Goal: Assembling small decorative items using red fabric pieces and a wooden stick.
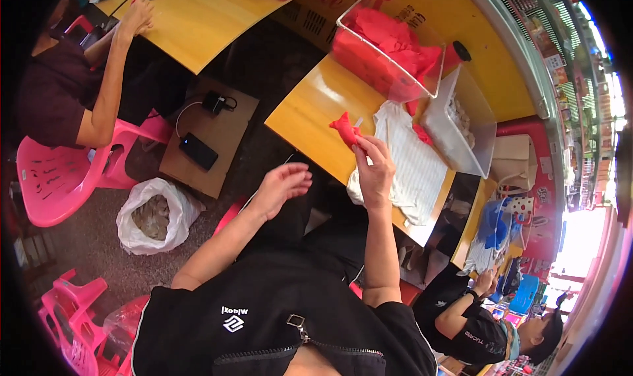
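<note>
My right hand [376, 175] is raised over the yellow table [306, 115], fingertips pinched on the end of a small red fabric piece [344, 128]. The piece has pointed corners and looks slightly puffed; its exact kind cannot be made out. To the left, my left hand [283, 188] hovers just off the table's near edge, fingers stretched out and holding nothing. Behind and beside my right hand a white striped cloth [415, 181] lies spread on the table. Beyond it stands a clear plastic bin [376, 43] heaped with red fabric pieces [395, 36].
A second clear bin [484, 122] with whitish pieces stands at the right. On the left are a white sack [191, 208] of beige pieces, a phone [198, 152] on a cardboard box [231, 128] and a pink chair [59, 178]. Co-workers sit left and right.
</note>
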